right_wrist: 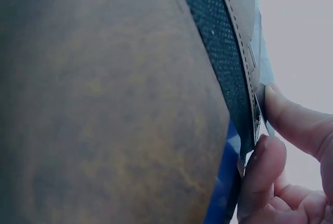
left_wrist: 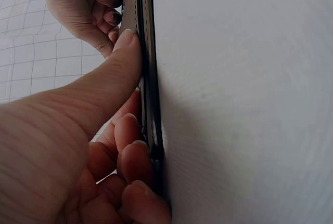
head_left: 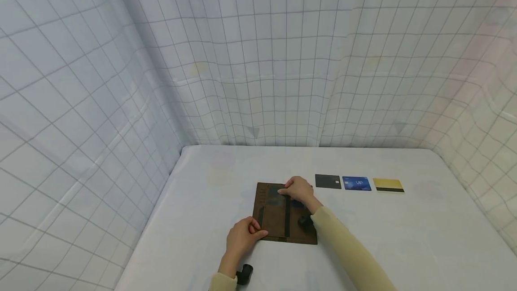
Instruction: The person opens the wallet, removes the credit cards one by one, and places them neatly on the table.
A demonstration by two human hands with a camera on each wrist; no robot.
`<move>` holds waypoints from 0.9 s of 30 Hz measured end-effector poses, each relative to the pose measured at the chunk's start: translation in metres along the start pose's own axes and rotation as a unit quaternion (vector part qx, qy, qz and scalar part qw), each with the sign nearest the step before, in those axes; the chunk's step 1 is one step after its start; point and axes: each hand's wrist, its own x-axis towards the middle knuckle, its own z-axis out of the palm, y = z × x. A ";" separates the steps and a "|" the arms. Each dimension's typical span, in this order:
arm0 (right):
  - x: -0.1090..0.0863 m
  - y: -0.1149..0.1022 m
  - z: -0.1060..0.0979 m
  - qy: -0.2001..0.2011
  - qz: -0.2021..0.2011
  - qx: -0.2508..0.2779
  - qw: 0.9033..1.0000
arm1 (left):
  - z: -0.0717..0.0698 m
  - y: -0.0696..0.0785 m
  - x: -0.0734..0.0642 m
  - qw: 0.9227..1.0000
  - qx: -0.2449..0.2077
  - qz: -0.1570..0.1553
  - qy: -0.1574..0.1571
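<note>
A brown leather travel wallet (head_left: 274, 221) lies open on the white table, with a dark elastic band running along its middle. At its lower left corner, my left hand (head_left: 241, 237) holds the edge; the thumb (left_wrist: 112, 81) lies on the leather and the fingers curl beside it. My right hand (head_left: 300, 190) is over the wallet's far side, by a clear pocket (head_left: 274, 197). Its thumb and forefinger pinch a thin flat card-like piece (right_wrist: 261, 104) at the stitched pocket edge; I cannot tell exactly what it is. A blue card (right_wrist: 221, 177) shows just below these fingers, partly hidden.
Right of the wallet, a dark grey card (head_left: 328, 181), a blue card marked UP (head_left: 357, 183) and a gold card with a black stripe (head_left: 388, 185) lie in a row. White gridded curtains (head_left: 258, 57) enclose the table (head_left: 363, 241) at the back and sides.
</note>
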 end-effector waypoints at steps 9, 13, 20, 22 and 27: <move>0.001 0.004 0.004 0.022 -0.006 0.007 1.000 | 0.002 -0.002 -0.002 1.000 0.003 0.019 0.001; 0.002 0.005 0.005 0.030 -0.018 0.020 0.999 | 0.002 -0.002 -0.002 1.000 0.003 0.021 0.004; 0.004 0.006 0.005 0.028 -0.032 0.030 0.999 | 0.003 -0.002 -0.001 1.000 0.004 0.008 0.001; 0.004 0.006 0.004 0.027 -0.037 0.024 0.999 | 0.003 -0.002 -0.001 1.000 0.003 0.009 0.003; 0.004 0.006 0.003 0.028 -0.047 0.027 0.998 | 0.002 -0.001 -0.001 1.000 0.003 0.010 0.003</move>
